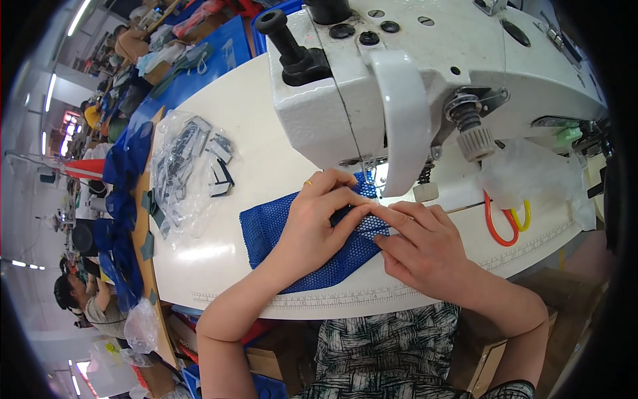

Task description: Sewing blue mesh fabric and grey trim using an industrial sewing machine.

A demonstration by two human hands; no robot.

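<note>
A piece of blue mesh fabric [266, 229] lies on the white table, its far part under the needle area of a white sewing machine [345, 123]. My left hand [325, 216] rests on the mesh with bent fingers, thumb and fingertips together near the needle. My right hand [422, 249] grips the right edge of the mesh between thumb and fingers. The fingertips of both hands meet just in front of the presser foot. What lies directly beneath the fingertips is hidden.
Red-handled scissors [502, 223] with a yellow part lie to the right. A clear plastic bag [179, 179] with small grey pieces sits at left. A printed ruler strip [319, 299] follows the table's near edge. Blue fabric [126, 173] hangs farther left, where other people work.
</note>
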